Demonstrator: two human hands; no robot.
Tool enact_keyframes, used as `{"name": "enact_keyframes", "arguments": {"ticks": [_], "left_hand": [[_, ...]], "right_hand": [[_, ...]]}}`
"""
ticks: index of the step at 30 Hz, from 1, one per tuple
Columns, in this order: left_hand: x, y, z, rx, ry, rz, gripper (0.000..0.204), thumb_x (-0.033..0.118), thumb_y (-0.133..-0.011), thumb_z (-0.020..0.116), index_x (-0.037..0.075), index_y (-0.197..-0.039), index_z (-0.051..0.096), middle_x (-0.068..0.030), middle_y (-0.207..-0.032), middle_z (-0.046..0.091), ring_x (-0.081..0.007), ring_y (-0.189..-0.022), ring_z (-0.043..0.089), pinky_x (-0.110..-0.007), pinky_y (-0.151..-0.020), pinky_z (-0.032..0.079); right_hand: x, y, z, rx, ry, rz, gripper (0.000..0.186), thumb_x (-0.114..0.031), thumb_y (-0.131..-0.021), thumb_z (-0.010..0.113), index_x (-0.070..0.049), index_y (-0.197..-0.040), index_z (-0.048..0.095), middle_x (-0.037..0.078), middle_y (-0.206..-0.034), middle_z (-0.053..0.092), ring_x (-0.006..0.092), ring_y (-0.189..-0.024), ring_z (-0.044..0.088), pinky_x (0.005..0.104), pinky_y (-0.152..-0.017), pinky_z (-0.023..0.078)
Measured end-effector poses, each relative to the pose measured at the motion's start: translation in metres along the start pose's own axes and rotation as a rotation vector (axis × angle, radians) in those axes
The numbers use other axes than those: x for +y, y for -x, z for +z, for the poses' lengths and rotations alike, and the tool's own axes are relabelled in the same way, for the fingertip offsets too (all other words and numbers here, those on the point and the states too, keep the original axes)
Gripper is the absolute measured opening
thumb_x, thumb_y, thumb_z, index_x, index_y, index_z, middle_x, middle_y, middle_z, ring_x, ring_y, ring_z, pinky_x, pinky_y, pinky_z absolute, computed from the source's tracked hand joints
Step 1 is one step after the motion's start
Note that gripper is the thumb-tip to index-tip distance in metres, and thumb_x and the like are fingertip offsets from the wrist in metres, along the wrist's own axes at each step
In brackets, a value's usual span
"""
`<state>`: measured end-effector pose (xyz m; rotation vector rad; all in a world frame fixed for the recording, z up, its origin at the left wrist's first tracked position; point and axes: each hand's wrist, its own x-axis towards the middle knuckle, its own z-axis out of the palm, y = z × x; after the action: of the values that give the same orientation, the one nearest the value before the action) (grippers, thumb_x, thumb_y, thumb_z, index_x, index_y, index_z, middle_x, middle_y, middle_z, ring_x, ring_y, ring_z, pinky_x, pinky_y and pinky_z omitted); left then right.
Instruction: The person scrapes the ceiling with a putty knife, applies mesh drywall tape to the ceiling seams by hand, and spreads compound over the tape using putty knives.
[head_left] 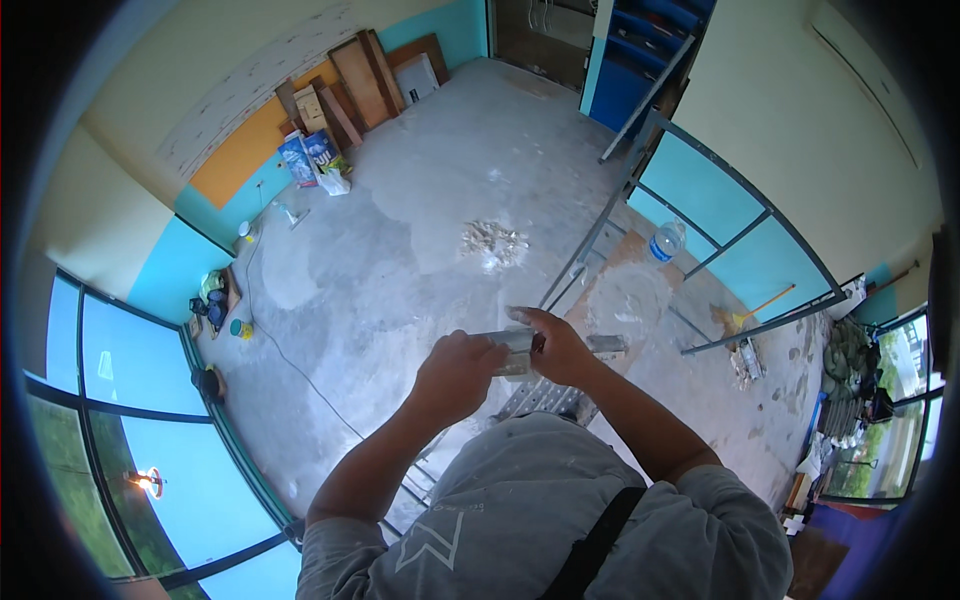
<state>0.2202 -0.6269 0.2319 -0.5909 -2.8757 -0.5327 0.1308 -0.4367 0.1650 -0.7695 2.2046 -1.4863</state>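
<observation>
My left hand (455, 370) is closed round a flat grey metal piece (512, 340), perhaps a scraper, just below the middle of the view. My right hand (558, 350) grips its right part, fingers curled. A grey strip (608, 344) shows right of my right hand; whether it joins the held piece I cannot tell. A perforated metal platform (525, 398) lies below both hands, partly hidden by my body.
A metal scaffold frame (768, 212) stands right, with a water bottle (664, 248) on its board. Debris (492, 242) lies mid-floor. Leaning boards (358, 80), bags (300, 160) and a cable (285, 360) are left. Windows (150, 355) line the lower left; piled items (850, 380) sit far right.
</observation>
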Motion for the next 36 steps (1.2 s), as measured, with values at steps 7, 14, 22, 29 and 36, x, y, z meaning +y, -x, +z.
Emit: {"name": "enact_keyframes", "arguments": {"ticks": [7, 14, 22, 29, 36], "left_hand": [[-0.039, 0.018, 0.005, -0.235, -0.172, -0.277, 0.027, 0.003, -0.074, 0.054, 0.01, -0.098, 0.064, -0.0072, -0.091, 0.062, -0.0285, -0.084, 0.058, -0.04, -0.076, 0.048], [-0.01, 0.02, -0.024, 0.065, 0.008, -0.133, 0.033, 0.0, -0.07, 0.061, 0.008, -0.102, 0.064, -0.0081, -0.099, 0.064, -0.0268, -0.084, 0.057, -0.038, -0.079, 0.048], [-0.009, 0.016, -0.014, 0.111, 0.01, -0.072, 0.032, 0.005, -0.072, 0.064, 0.01, -0.104, 0.064, -0.0066, -0.096, 0.064, -0.0262, -0.081, 0.056, -0.038, -0.076, 0.046], [-0.086, 0.077, 0.021, -0.029, -0.014, -0.588, 0.019, 0.009, -0.083, 0.056, 0.003, -0.101, 0.059, -0.0178, -0.1, 0.062, -0.0367, -0.091, 0.059, -0.045, -0.081, 0.047], [-0.115, 0.279, 0.043, 0.646, -0.061, -1.388, 0.026, 0.014, -0.082, 0.053, -0.002, -0.103, 0.053, -0.0271, -0.1, 0.057, -0.0459, -0.094, 0.056, -0.052, -0.08, 0.046]], "right_hand": [[-0.024, 0.002, -0.004, 0.032, -0.167, 0.014, 0.058, 0.001, -0.076, 0.062, 0.0, -0.132, 0.046, 0.016, -0.12, 0.057, 0.0154, -0.071, 0.061, 0.0278, -0.067, 0.051], [-0.02, -0.01, -0.007, 0.002, -0.036, 0.033, 0.061, -0.001, -0.076, 0.064, 0.001, -0.134, 0.044, 0.015, -0.124, 0.055, 0.0135, -0.067, 0.06, 0.0268, -0.065, 0.05], [-0.015, -0.02, 0.013, -0.023, 0.022, -0.188, 0.061, 0.003, -0.077, 0.062, -0.002, -0.135, 0.044, 0.015, -0.127, 0.054, 0.0134, -0.068, 0.057, 0.0257, -0.065, 0.05], [-0.033, -0.021, 0.017, -0.149, -0.097, -0.056, 0.07, 0.001, -0.076, 0.067, -0.001, -0.139, 0.036, 0.014, -0.108, 0.06, 0.0127, -0.076, 0.063, 0.0262, -0.064, 0.052], [0.008, -0.021, 0.025, -0.064, -0.127, 0.094, 0.068, 0.002, -0.077, 0.064, -0.002, -0.14, 0.038, 0.009, -0.092, 0.061, 0.0085, -0.062, 0.055, 0.023, -0.053, 0.045]]}}
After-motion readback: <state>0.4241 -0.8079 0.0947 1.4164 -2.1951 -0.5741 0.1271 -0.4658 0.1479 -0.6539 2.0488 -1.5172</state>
